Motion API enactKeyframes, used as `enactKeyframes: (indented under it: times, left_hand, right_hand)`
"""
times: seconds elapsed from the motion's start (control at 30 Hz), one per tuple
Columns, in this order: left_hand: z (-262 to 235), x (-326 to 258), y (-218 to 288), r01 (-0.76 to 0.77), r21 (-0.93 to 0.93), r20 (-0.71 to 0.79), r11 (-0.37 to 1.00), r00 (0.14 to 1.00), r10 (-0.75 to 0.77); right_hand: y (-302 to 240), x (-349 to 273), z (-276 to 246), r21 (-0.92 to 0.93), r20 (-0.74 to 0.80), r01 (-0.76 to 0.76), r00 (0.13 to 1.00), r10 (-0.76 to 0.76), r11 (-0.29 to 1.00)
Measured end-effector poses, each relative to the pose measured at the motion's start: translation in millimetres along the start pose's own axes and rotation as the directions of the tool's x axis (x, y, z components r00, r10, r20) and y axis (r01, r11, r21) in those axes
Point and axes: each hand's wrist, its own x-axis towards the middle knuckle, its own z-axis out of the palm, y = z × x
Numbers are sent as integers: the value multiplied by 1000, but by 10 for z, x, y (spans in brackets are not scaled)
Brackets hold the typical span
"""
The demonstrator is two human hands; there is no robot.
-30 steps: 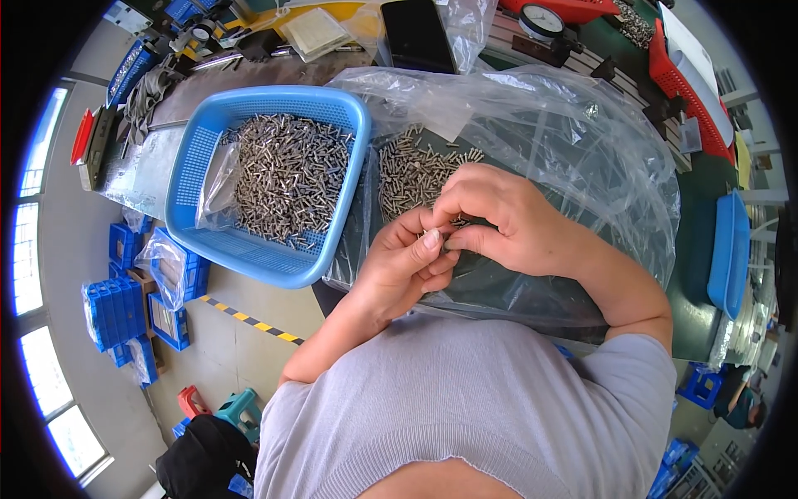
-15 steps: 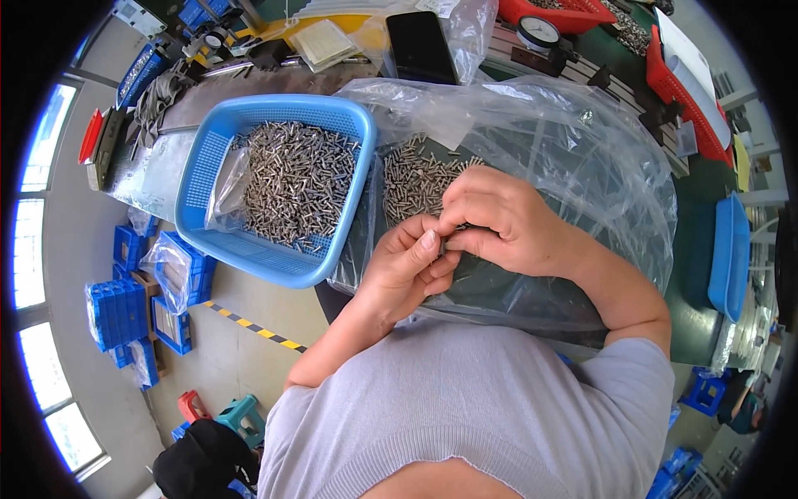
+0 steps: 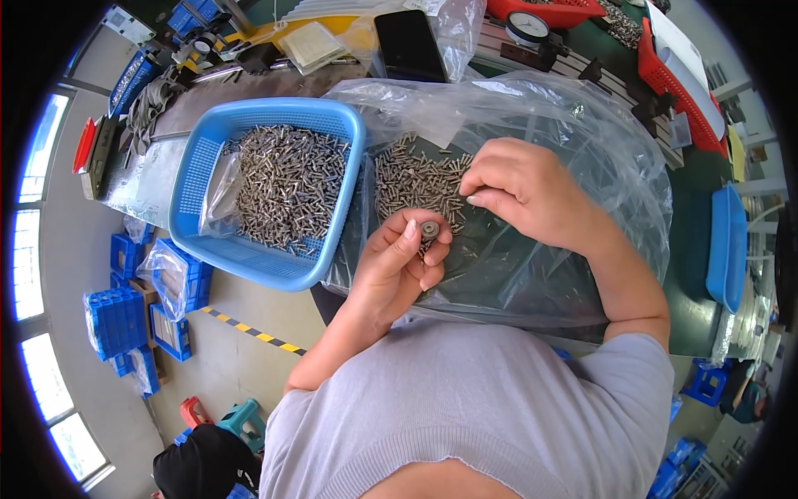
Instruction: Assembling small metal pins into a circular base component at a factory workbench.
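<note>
Factory workshop, blue parts bins (image 3: 116, 316), dial gauge (image 3: 529, 27), screw-filled basket (image 3: 266, 187)

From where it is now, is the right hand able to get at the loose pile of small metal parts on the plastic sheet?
Probably yes: the right hand already has its fingertips at the edge of the pile of small metal parts on the clear plastic sheet, with nothing covering them.

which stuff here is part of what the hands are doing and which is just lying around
In use:
- left hand holding a small round metal part
- right hand over the loose pile of small metal pins on the clear plastic bag
- blue plastic basket of pins

Lying about:
- black phone
- red tray
- dial gauge
</note>
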Motion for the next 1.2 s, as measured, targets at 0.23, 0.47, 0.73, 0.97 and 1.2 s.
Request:
enactKeyframes:
  times: [0.23,0.47,0.73,0.97,1.2]
  left_hand:
    - [-2,7,18,15,-26,19,1000,1000,-14]
    - [15,6,28,21,-22,-3,1000,1000,-22]
    - [5,6,20,11,-26,4,1000,1000,-11]
    - [-3,5,28,24,-33,5,999,1000,-24]
    - [-1,15,25,14,-28,18,1000,1000,-14]
  right_hand:
    - [73,-23,128,-94,135,-2,991,15,996]
    - [187,-40,234,-159,129,20,992,0,987]
    - [187,-51,230,-198,123,27,992,-3,980]
    - [132,-28,300,-293,48,65,997,-53,954]
    - [98,-23,327,-386,67,71,997,-49,920]
